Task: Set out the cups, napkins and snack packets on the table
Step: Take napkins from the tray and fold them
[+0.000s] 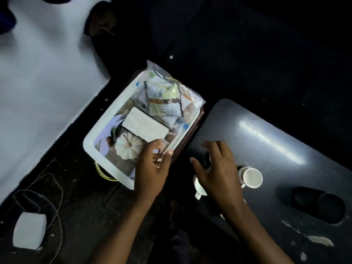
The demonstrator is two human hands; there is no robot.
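A white tray [103, 130] holds a clear bag of snack packets [165, 96], a stack of white napkins [145, 126] and a small white pumpkin [126, 146]. My left hand [152, 166] is at the tray's near right corner, with its fingers closed around the rim. My right hand [217, 168] hovers with spread fingers over the dark table [276, 141], holding nothing. One white cup [251, 177] stands on the table just right of that hand. Another white cup [199, 187] lies mostly hidden under it.
A dark cup holder recess [320, 205] is sunk into the table at the right. On the dark floor at lower left lie a white block [30, 230] and a looped cable [55, 189]. A pale surface [43, 82] fills the upper left.
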